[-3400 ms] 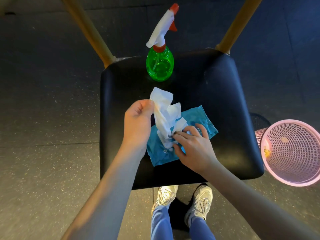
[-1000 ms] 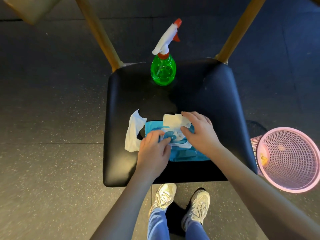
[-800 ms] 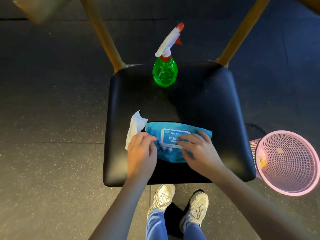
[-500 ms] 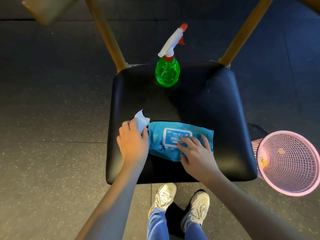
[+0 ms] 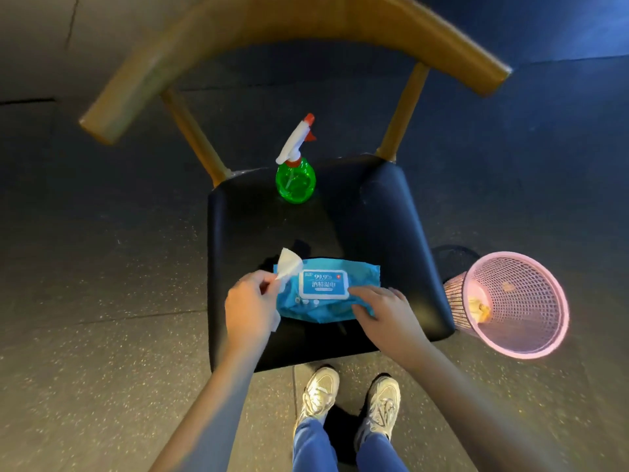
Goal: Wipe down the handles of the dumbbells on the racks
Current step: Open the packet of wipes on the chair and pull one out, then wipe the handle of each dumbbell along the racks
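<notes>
A blue pack of wet wipes (image 5: 326, 291) lies on the black chair seat (image 5: 374, 226), its white flap closed. My left hand (image 5: 250, 306) grips a white wipe (image 5: 288, 265) at the pack's left end; the wipe sticks up past my fingers. My right hand (image 5: 381, 310) rests with loosely spread fingers on the pack's right lower part. A green spray bottle (image 5: 295, 178) with a white and red trigger stands at the back of the seat. No dumbbells or racks are in view.
The chair has a curved wooden backrest (image 5: 289, 32) on two wooden posts. A pink mesh waste basket (image 5: 510, 304) with some scraps inside stands on the dark floor right of the chair. My feet in pale sneakers (image 5: 350, 396) are at the seat's front edge.
The pack's flap was pressed closed. My left hand picked the wipe up off the seat and now holds it raised. The view tilted up, bringing the backrest into sight.
</notes>
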A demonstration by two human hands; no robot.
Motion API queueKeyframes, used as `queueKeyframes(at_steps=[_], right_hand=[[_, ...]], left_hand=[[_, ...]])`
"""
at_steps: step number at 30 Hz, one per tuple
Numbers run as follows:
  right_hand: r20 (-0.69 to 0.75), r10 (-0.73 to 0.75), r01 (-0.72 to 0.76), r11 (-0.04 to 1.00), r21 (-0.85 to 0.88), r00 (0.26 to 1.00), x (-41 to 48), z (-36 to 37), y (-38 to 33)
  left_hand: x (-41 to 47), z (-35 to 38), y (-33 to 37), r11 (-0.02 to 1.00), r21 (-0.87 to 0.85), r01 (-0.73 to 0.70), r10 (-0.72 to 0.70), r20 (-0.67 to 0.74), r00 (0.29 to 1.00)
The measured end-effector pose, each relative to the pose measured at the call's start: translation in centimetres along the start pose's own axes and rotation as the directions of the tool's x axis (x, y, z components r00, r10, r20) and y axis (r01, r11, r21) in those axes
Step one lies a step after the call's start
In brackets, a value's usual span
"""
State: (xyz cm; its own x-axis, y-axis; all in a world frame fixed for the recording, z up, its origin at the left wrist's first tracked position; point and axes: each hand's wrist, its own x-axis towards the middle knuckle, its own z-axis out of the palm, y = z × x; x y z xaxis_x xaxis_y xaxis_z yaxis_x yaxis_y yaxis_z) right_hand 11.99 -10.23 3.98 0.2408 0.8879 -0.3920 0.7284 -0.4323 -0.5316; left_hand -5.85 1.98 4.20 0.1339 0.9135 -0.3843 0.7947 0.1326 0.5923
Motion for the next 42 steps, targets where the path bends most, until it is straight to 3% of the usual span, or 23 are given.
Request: queueKeyframes(at_steps=[4, 8, 13, 17, 20, 23, 26, 33, 38, 42], right_hand=[[-0.128, 0.089, -0.060, 0.975, 0.213, 0.988, -4.9, -4.9, -1.8], [-0.232, 0.188, -0.125, 0.957, 0.262, 0.954, -10.9, -9.3, -1.9], [-0.303, 0.432, -0.328, 0.882, 0.339, 0.849, -20.0, -12.9, -0.2], [-0.338, 0.673, -0.516, 0.729, 0.450, 0.658, -28.1, -12.8, 1.7], [-0.348, 0.794, -0.610, 0.607, 0.510, 0.499, -34.1, -11.9, 2.7], [-0.334, 0.889, -0.651, 0.457, 0.606, 0.313, -39.8, -10.5, 3.2], [-0.292, 0.947, -0.636, 0.308, 0.708, 0.134, -44.7, -8.9, 3.7], [-0.134, 0.973, -0.478, 0.028, 0.878, -0.190, -55.3, -4.0, 4.7], [-0.013, 0.957, -0.392, -0.106, 0.914, -0.289, -61.2, -1.1, 6.0], [0.066, 0.930, -0.296, -0.182, 0.938, -0.361, -64.1, 0.1, 7.3]], left_hand=[[-4.0, -1.2, 5.4, 0.989, -0.064, -0.136, 0.144, 0.141, 0.979], [-8.2, -0.7, 11.8, 0.963, -0.097, -0.251, 0.268, 0.289, 0.919], [-13.9, 1.5, 18.6, 0.902, -0.118, -0.415, 0.421, 0.449, 0.788], [-19.7, 4.0, 22.5, 0.823, -0.126, -0.554, 0.502, 0.617, 0.606], [-24.6, 6.3, 24.4, 0.740, -0.156, -0.655, 0.532, 0.731, 0.427], [-30.0, 8.5, 25.7, 0.597, -0.192, -0.779, 0.525, 0.827, 0.199], [-35.2, 11.1, 26.1, 0.499, -0.222, -0.837, 0.458, 0.888, 0.038], [-47.8, 16.4, 26.2, 0.307, -0.295, -0.905, 0.277, 0.937, -0.211], [-56.6, 19.7, 26.6, 0.177, -0.400, -0.899, 0.246, 0.903, -0.353], [-61.6, 22.6, 26.9, 0.133, -0.434, -0.891, 0.193, 0.893, -0.407]])
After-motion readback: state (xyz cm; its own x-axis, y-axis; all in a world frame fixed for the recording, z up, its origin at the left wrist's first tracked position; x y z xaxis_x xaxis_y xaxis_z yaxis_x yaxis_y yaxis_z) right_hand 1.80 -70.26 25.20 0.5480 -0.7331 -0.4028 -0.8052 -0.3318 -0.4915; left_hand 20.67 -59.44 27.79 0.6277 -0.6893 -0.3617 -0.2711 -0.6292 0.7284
